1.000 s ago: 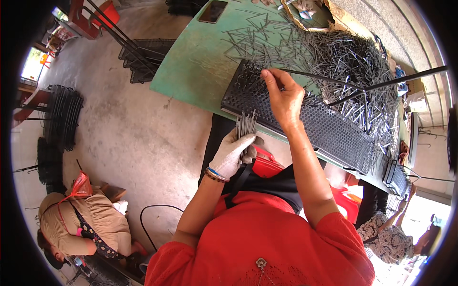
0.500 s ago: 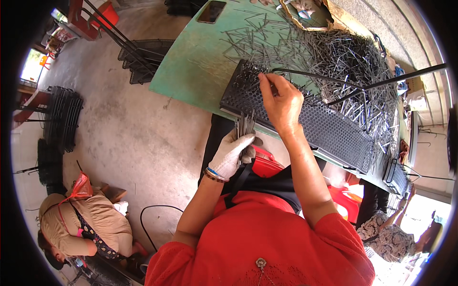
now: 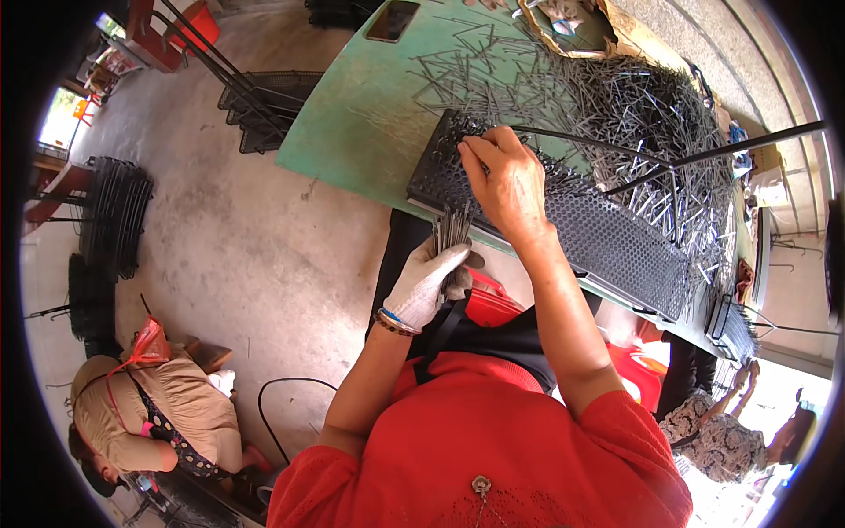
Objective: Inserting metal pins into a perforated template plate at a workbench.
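Observation:
My left hand point(image 3: 429, 280), in a white work glove, is closed round a bundle of thin metal rods point(image 3: 451, 231) that stick up past the fingers. A black perforated metal panel point(image 3: 607, 238) lies slantwise along the near edge of the green table point(image 3: 352, 123). Over the panel's left end, my bare right hand point(image 3: 506, 180) is pinched, thumb and forefinger pressed together at the holes. What the pinch holds, if anything, is too small to make out. Several short rod ends point(image 3: 453, 132) stand up from the panel near those fingertips.
Behind the panel a big heap of loose rods point(image 3: 651, 106) spreads over the table. A phone point(image 3: 393, 21) lies at its far left edge. Black bars point(image 3: 739, 150) reach across from the right. One person point(image 3: 167, 414) bends at lower left, another point(image 3: 722, 440) works at right.
My right hand has shifted slightly left along the panel, its fingers more curled over the holes. My left hand stays in place with its bundle.

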Demonstrator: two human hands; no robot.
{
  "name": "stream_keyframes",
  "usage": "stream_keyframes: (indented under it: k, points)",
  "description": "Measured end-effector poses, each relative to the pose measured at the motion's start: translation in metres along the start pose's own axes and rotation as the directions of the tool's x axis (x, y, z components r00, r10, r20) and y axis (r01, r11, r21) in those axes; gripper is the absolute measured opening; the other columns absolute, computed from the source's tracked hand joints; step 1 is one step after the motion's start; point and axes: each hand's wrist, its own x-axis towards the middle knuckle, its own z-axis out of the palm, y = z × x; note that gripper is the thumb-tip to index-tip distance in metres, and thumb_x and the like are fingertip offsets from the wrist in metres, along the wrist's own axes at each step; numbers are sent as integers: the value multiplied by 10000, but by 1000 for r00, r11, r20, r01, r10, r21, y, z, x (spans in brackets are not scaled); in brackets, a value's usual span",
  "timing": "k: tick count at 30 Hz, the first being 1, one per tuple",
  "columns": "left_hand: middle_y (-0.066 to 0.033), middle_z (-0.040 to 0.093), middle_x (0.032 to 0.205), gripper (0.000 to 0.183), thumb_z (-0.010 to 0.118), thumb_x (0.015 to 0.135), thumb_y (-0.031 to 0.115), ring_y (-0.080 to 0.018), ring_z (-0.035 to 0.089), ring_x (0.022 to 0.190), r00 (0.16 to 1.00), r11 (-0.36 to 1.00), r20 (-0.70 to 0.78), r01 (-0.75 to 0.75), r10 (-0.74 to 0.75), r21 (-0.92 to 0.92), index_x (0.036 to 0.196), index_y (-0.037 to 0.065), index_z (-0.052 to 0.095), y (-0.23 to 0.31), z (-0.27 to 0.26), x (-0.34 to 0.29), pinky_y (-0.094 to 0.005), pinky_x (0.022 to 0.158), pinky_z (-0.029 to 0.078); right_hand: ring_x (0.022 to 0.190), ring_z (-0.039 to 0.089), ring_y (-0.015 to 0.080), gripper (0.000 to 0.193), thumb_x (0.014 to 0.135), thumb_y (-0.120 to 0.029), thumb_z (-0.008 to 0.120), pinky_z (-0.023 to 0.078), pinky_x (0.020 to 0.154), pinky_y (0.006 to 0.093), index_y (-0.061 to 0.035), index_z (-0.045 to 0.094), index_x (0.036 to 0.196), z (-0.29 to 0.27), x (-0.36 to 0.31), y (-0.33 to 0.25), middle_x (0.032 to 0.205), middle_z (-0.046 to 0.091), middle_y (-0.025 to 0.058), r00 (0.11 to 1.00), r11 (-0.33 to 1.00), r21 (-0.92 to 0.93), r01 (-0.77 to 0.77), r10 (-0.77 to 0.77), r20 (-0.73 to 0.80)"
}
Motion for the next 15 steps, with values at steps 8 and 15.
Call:
stream_keyframes:
  k: [8,15]
  points:
    - [-100,680,863,162,576,979,155,-65,563,565,1000,1000,13,6,-5,-7,1097,44,570,-1,0,1,-194,453,421,713,654,293,139,866,-113,681,523,639,373,-32,719,972,1,-3,1,907,641,105,999,996,83,-42,42,5]
    - [-96,688,885,189,588,974,173,-86,617,599,1000,999,-2,0,0,33,1107,40,575,0,3,1,-200,463,460,729,656,306,144,886,-102,661,524,647,381,-20,712,992,4,-2,2,919,637,123,998,991,123,-47,40,58]
